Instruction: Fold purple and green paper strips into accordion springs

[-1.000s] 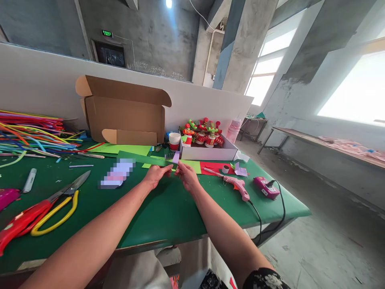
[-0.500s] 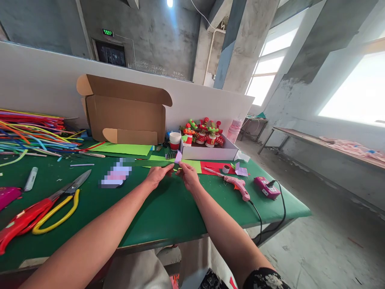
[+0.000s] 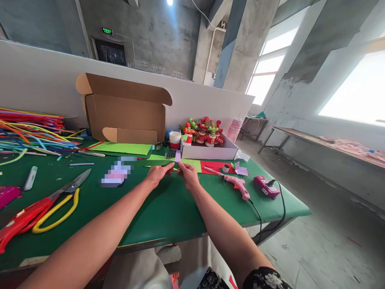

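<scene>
My left hand (image 3: 158, 176) is closed in a pinch on a dark green paper strip (image 3: 144, 163), which stretches out to the left. My right hand (image 3: 188, 173) pinches close beside it, the fingertips of both hands nearly touching. A small lilac paper piece (image 3: 178, 155) stands up at the right fingertips. Whether the strip's end also lies between the right fingers is hidden. Behind the hands lie light green paper (image 3: 195, 165), red paper (image 3: 209, 165) and a dark coiled strip (image 3: 170, 154).
A pink glue gun (image 3: 237, 184) lies at the right, its cord near a purple power socket (image 3: 266, 187). A white box (image 3: 207, 152) of red and green figures stands behind, beside stacked paper cups (image 3: 175, 140). Large scissors (image 3: 57, 204) and pipe cleaners (image 3: 36, 132) are left.
The lilac paper piece has turned a little more upright at the right fingertips. Both hands stay in nearly the same place.
</scene>
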`<control>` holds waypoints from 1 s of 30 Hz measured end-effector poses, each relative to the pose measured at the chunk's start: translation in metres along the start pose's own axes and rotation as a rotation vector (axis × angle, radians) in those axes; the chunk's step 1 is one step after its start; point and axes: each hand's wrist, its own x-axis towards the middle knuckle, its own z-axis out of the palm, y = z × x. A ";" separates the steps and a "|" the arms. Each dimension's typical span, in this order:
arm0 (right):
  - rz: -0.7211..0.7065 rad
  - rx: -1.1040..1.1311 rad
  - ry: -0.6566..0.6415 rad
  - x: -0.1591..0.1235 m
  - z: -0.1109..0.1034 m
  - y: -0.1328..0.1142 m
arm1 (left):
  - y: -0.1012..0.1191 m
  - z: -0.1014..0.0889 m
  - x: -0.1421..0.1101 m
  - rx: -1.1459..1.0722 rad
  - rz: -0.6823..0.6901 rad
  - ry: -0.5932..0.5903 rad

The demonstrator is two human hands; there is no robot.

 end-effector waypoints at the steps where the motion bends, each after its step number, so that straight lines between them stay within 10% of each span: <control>1: 0.022 0.017 -0.009 0.000 0.001 0.001 | 0.000 0.000 0.001 0.010 0.005 0.010; 13: 0.068 0.034 -0.032 0.003 -0.002 0.004 | 0.010 -0.003 -0.004 -0.148 0.061 -0.287; 30: 0.126 0.056 -0.082 0.004 -0.004 0.006 | 0.010 -0.004 -0.003 0.102 0.183 -0.181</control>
